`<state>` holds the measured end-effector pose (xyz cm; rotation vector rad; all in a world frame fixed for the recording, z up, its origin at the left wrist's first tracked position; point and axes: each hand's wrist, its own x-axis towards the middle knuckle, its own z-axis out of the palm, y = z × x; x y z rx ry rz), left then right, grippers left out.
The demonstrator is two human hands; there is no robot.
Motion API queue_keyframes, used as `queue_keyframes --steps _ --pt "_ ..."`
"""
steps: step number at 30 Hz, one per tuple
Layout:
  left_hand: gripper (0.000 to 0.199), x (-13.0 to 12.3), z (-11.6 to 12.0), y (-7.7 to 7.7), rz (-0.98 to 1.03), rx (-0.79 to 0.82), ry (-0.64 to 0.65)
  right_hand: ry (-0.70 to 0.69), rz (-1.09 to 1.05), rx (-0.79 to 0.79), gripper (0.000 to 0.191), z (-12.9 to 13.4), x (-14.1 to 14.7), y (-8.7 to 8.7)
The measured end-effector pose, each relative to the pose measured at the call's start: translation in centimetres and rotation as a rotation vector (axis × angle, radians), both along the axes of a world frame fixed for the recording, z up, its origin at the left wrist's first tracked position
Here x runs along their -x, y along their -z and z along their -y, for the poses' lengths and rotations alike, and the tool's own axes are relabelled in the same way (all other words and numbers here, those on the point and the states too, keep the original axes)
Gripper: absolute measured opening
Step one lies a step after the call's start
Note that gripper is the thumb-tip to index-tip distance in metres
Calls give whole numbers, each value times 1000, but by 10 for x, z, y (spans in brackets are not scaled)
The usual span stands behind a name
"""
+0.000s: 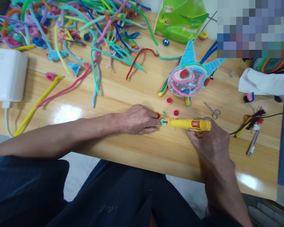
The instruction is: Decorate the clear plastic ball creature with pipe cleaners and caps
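Note:
My left hand (140, 121) rests on the table with its fingers curled and their tips at the edge of a small mint-green coiled disc (162, 122). My right hand (211, 138) is wrapped around a yellow hot glue gun (181, 123), whose dark nozzle touches or nearly touches the disc. Beside my left fingers a red piece (158, 115) partly shows. Two pink-rimmed red discs, an upper one (168, 100) and a lower one (175, 112), lie near the gun. Behind them stands a clear figure with blue fuzzy horns (188, 83) and red eyes.
Many colourful pipe cleaners (104, 25) heap at the back left. A white box (8, 74) with a cable stands left. Small scissors (213, 110), a utility knife (252, 143) and the gun's black cord lie right. A green bag (181, 20) stands behind.

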<state>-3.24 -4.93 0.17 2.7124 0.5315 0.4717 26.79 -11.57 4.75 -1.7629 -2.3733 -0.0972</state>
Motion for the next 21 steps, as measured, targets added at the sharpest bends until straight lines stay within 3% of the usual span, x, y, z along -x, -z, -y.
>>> queue_keyframes --steps 11,21 --pt "30 -1 0 -1 -37 -5 -4 38 13 -5 15 0 -1 1" --pt "29 -2 -1 -1 -31 2 -2 -11 9 -30 16 -2 0 -2"
